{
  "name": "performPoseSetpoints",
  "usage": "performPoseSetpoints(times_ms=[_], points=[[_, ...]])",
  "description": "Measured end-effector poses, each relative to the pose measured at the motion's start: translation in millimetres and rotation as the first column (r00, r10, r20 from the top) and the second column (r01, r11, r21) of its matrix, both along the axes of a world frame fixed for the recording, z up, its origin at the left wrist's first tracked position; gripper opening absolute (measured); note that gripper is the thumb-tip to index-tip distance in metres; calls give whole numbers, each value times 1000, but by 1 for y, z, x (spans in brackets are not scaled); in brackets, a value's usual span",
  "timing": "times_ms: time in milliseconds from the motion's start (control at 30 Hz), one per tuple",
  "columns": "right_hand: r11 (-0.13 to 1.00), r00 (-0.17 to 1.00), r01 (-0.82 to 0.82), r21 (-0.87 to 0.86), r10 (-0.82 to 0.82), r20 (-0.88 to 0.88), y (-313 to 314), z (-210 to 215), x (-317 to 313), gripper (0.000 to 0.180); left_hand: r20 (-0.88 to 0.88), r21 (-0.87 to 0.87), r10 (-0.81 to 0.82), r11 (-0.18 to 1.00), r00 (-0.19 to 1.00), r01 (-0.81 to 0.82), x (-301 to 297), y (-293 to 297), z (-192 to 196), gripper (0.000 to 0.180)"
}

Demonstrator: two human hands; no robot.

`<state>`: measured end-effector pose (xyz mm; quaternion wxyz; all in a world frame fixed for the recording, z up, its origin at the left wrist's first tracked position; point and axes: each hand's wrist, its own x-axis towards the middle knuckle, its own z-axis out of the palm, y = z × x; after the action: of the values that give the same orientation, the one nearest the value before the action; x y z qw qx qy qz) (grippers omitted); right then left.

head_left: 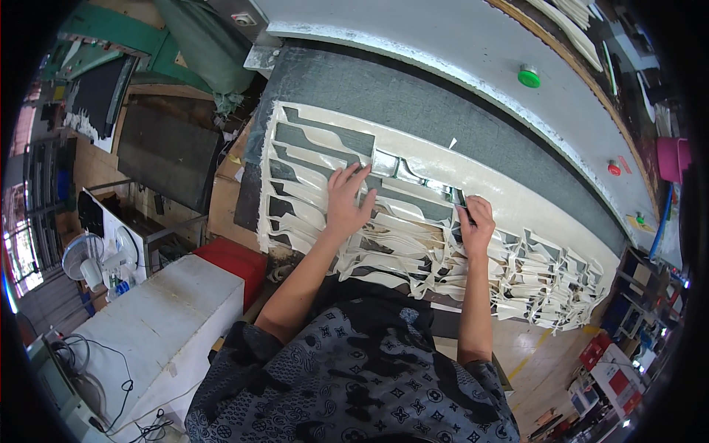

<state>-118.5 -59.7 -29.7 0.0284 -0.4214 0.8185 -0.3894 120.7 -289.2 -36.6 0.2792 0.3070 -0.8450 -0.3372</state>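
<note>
A long, narrow metal cutting die [410,176], shiny along its walls, lies on a cream sheet of material [509,199] with many shaped cutouts. My left hand [348,201] rests beside the die's left end, its fingers spread and the fingertips at or very near the metal. At the opposite end, my right hand [477,220] has thumb and fingers closed around the die's dark tip. Thin curved strips of the sheet [399,255] hang together in a tangled web below both hands. The dark grey bed [332,77] shows through the cutouts.
A grey machine beam [443,44] spans the far side, carrying a green button [529,76] and a red button [614,168]. At left stand a white cabinet [170,303], a red box [235,267] and a fan [85,260]. Long pale strips [569,29] lie atop the beam.
</note>
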Motion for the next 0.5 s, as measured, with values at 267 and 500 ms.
performPoseSetpoints(times_ms=[267,500], points=[[1000,1000,-22,7,22,-18,1,-4,-2,32,-2,9,12,1000,1000,-12,0,0,-3,48],[1000,998,15,16,-16,66,2,-1,-1,29,-9,5,-12,1000,1000,12,2,-1,8,48]])
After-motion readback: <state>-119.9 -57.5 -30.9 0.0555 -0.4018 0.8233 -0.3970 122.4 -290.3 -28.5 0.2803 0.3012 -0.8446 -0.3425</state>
